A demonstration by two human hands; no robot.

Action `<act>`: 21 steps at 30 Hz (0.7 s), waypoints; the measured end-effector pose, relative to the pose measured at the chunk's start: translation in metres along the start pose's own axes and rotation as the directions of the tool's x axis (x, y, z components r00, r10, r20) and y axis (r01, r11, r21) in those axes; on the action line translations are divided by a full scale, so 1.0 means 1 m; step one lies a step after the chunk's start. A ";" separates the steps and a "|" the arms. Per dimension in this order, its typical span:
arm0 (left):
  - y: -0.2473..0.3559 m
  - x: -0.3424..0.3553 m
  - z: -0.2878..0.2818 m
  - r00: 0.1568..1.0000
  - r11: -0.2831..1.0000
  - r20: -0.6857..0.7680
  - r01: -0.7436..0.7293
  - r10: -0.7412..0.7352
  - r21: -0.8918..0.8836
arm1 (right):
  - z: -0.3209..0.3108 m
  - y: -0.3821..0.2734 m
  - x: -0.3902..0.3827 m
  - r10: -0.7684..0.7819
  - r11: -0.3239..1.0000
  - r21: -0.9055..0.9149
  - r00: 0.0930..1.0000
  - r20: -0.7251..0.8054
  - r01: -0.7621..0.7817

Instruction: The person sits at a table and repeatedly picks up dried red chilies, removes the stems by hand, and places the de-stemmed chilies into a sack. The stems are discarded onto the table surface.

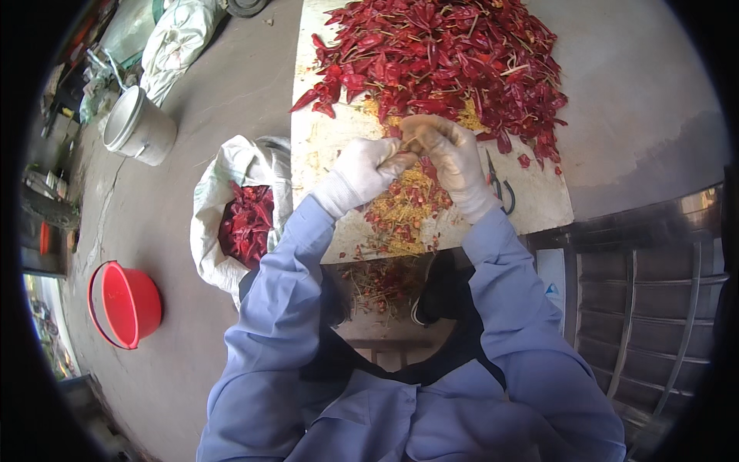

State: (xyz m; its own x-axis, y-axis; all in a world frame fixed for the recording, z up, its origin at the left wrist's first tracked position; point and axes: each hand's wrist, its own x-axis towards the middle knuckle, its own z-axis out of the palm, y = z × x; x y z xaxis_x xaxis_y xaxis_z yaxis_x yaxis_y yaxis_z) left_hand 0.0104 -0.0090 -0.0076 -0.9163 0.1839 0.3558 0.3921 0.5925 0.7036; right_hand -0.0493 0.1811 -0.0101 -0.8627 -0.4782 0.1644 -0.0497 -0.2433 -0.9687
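Note:
Both my hands wear white work gloves and meet above the near part of a pale board. My left hand is closed in a pinch, thumb and fingers together. My right hand, its glove stained brown at the fingers, bends in to the same spot. Between the fingertips shows a thin, pale chilli stem; the rest of what they grip is hidden. Beneath the hands lie yellow chilli seeds with red scraps. A big heap of dried red chillies covers the far part of the board.
Dark-handled scissors lie right of my right hand. Left of the board, an open white sack holds red chilli pieces. A red bucket and a whitish bucket stand on the floor. Metal bars are at the right.

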 end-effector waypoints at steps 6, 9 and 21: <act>0.007 0.002 -0.010 0.942 0.931 0.229 0.295 -0.246 -0.215 | 0.007 -0.008 -0.007 -0.065 0.993 0.109 0.992 0.108 0.053; 0.009 0.004 -0.015 0.816 0.849 0.401 0.507 -0.417 -0.148 | 0.015 -0.002 -0.006 -0.181 0.978 -0.088 0.979 0.091 0.189; -0.005 -0.005 0.006 0.982 0.976 0.007 -0.187 0.187 0.110 | 0.012 0.002 -0.011 0.077 0.977 0.205 0.992 -0.098 -0.056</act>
State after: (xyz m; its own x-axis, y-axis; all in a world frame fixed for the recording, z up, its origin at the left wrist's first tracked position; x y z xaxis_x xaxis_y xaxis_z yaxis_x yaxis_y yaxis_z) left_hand 0.0122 -0.0081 -0.0164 -0.8271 0.2976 0.4768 0.5454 0.6300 0.5529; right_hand -0.0343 0.1754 -0.0119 -0.9090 -0.4109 0.0700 0.1029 -0.3840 -0.9176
